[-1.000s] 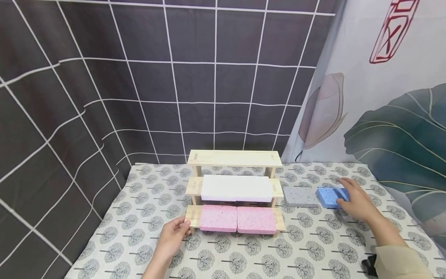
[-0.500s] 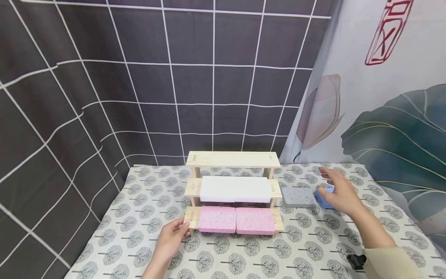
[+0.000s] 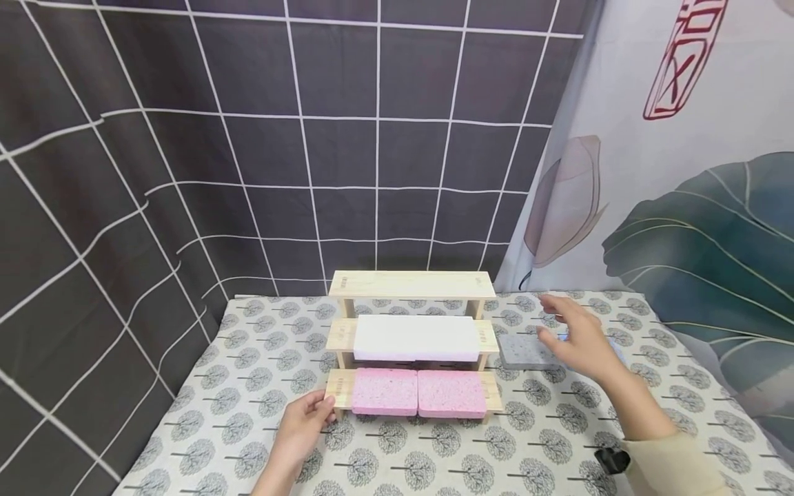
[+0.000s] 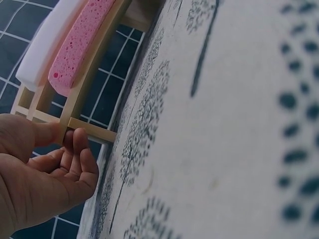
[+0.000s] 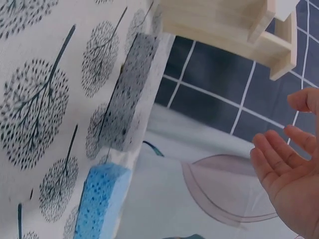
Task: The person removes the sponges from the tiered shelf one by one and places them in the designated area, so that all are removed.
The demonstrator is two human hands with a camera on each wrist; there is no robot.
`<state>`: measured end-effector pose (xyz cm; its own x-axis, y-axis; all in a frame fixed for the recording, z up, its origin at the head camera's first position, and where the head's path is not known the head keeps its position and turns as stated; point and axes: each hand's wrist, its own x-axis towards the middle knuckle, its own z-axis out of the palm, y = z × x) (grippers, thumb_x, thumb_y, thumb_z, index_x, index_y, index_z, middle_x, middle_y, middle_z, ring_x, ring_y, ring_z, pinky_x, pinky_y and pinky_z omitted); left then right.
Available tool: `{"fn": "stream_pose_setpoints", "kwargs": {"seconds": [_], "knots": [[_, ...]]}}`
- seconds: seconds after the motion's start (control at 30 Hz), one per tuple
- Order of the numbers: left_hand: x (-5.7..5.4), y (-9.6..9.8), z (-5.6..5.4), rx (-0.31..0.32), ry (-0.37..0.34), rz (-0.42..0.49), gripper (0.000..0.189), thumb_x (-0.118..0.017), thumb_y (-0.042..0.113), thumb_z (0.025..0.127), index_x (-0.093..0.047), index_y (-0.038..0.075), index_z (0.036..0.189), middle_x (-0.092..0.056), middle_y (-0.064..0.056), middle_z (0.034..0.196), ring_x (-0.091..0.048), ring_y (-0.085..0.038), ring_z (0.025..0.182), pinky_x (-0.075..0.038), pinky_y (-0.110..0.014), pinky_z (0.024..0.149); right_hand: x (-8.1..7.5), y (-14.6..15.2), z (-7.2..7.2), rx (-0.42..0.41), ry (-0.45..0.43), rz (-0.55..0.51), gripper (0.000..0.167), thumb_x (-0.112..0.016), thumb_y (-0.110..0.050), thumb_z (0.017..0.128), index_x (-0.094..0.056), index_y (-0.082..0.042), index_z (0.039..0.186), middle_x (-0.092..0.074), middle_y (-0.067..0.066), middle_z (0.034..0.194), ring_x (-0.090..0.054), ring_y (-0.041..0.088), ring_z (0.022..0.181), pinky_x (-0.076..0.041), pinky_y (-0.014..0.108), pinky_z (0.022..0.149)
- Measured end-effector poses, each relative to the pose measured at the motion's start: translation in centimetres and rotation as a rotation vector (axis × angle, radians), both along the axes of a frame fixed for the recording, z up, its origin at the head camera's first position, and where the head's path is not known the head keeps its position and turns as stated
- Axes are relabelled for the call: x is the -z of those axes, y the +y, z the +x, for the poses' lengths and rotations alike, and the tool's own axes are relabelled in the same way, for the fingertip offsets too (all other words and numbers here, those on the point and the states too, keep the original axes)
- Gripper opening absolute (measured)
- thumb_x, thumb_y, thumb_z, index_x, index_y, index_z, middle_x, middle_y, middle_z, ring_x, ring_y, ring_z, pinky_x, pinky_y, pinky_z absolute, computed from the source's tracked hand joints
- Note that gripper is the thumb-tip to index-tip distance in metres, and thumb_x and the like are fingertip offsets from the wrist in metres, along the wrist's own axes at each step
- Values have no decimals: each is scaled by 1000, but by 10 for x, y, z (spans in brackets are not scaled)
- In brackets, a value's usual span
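A three-step wooden rack point(image 3: 412, 284) stands mid-table in the head view. Its lowest step carries two pink sponges point(image 3: 384, 391) side by side; a white slab-like piece point(image 3: 417, 336) lies on the middle step. My left hand point(image 3: 302, 424) pinches the left end of the lowest step, thumb above and fingers curled below in the left wrist view. My right hand point(image 3: 579, 337), fingers spread and holding nothing, is raised near a grey sponge point(image 3: 521, 353) right of the rack. Beside that lies a blue sponge point(image 5: 99, 199), mostly hidden behind the hand in the head view.
A cloth with tree prints point(image 3: 229, 427) covers the table. Dark gridded fabric point(image 3: 341, 151) hangs behind and to the left. At the right back hangs a pale curtain point(image 3: 626, 165) with a leaf print. A small black object point(image 3: 613, 460) sits by the right sleeve.
My right hand has come off the blue sponge, rising and moving left toward the rack with nothing in it. The left hand keeps its grip on the lowest step.
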<state>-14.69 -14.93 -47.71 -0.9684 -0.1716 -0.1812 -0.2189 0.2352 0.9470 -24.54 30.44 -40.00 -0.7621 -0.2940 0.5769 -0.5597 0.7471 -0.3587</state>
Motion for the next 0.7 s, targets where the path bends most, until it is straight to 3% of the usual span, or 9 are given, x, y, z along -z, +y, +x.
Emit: {"fn": "stream_pose_setpoints", "kwargs": {"seconds": [0.23, 0.53, 0.7], "knots": [[1, -1, 0, -4, 9, 2, 43, -58, 15, 103, -54, -17, 131, -68, -10, 99, -65, -17, 87, -57, -25, 75, -1, -16, -2, -16, -9, -32, 57, -73, 0, 80, -56, 8, 133, -65, 24, 118, -65, 38, 102, -54, 54, 85], [0, -1, 0, -7, 7, 7, 42, -58, 14, 103, -54, -17, 131, -68, -11, 99, -65, -17, 88, -57, -24, 76, 0, -37, -2, -68, -5, -113, 51, -72, 6, 79, -59, 6, 129, -68, 18, 113, -66, 31, 98, -48, 12, 89], [1, -1, 0, -4, 4, 8, 41, -58, 14, 103, -54, -16, 131, -68, -10, 99, -65, -17, 87, -57, -24, 76, 3, -46, -2, -80, 36, -128, 48, -74, 6, 77, -63, 5, 124, -70, 12, 106, -67, 25, 93, -48, 12, 86]]}}
